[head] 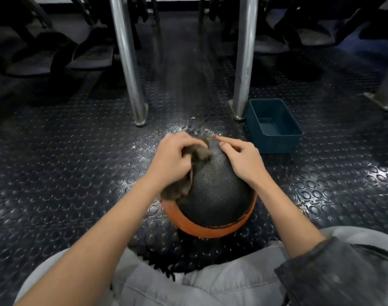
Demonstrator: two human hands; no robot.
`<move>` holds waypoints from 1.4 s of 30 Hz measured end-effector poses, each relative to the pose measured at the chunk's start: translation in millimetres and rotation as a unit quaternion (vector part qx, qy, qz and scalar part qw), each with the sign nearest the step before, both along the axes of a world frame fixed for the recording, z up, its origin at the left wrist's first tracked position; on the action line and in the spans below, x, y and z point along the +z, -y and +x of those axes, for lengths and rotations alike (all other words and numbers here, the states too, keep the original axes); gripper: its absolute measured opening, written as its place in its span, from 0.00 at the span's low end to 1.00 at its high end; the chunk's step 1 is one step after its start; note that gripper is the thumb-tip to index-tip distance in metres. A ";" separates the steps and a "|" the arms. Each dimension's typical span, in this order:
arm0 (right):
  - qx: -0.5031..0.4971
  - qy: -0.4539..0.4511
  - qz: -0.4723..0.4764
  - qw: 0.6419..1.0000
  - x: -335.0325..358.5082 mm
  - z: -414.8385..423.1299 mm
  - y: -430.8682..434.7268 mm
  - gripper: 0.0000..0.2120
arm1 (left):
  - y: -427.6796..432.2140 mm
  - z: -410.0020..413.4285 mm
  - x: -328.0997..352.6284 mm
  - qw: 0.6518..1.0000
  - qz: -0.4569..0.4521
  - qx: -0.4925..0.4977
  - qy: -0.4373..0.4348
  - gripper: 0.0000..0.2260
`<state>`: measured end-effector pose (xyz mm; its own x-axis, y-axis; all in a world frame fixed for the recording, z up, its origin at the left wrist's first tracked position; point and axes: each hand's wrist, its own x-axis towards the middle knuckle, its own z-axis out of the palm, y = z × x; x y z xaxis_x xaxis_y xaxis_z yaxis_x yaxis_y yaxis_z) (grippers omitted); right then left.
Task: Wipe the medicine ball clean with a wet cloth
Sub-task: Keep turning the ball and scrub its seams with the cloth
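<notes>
Left hand gripping cloth on medicine ball, right hand resting there

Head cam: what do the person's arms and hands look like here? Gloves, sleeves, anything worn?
No gloves: the left hand and right hand are both bare, with no ring, watch or band visible. The left forearm is uncovered as far as the frame shows. The right forearm is uncovered up to a dark grey, denim-like sleeve bunched near the elbow.

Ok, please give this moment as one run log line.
left hand: grips cloth on medicine ball | right hand: rests on ball | blue tub: beside ball, apart
</notes>
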<state>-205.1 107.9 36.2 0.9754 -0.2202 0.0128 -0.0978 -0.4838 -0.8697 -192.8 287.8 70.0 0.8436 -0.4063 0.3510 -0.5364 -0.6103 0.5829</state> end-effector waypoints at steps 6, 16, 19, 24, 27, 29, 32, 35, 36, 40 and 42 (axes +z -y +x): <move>-0.008 -0.003 0.013 1.000 1.9 0.6 2.9 0.14 | 1.5 -5.8 4.2 0.999 -0.003 0.020 -0.034 0.19; 0.004 0.022 -0.010 1.000 1.3 -1.5 -1.7 0.13 | 4.6 -5.5 8.8 1.000 0.012 0.012 -0.008 0.19; 0.000 0.026 -0.009 1.000 1.4 -0.7 -1.5 0.14 | 19.4 16.3 16.7 0.998 0.013 0.025 -0.050 0.19; 0.027 0.001 0.020 0.999 0.2 6.0 3.9 0.14 | -11.3 -30.3 5.5 0.999 0.009 -0.018 -0.029 0.20; 0.051 0.001 0.028 0.998 1.9 8.3 1.3 0.13 | -28.4 -57.5 -1.3 0.998 0.024 -0.041 -0.035 0.21; 0.061 0.005 0.018 0.998 2.1 7.9 -1.3 0.12 | -25.0 -45.3 0.5 0.999 0.026 -0.039 -0.011 0.20; 0.063 0.014 0.017 0.998 3.6 2.6 -1.0 0.12 | -4.4 -12.4 10.6 0.999 0.040 -0.035 -0.001 0.20; 0.065 0.022 0.001 0.998 6.0 -1.1 -4.3 0.13 | 14.0 13.4 16.6 0.999 0.032 -0.026 -0.020 0.19; 0.066 0.026 -0.006 0.997 6.2 -1.3 -6.0 0.13 | 15.4 16.0 17.7 0.999 0.028 -0.021 -0.023 0.19; 0.073 0.020 0.008 0.997 7.6 3.2 -5.1 0.12 | -3.9 -14.3 7.2 1.000 0.016 -0.015 -0.001 0.19; 0.075 0.013 0.015 0.997 9.4 5.9 -4.3 0.09 | -18.1 -45.2 -4.0 1.000 0.005 -0.026 0.003 0.20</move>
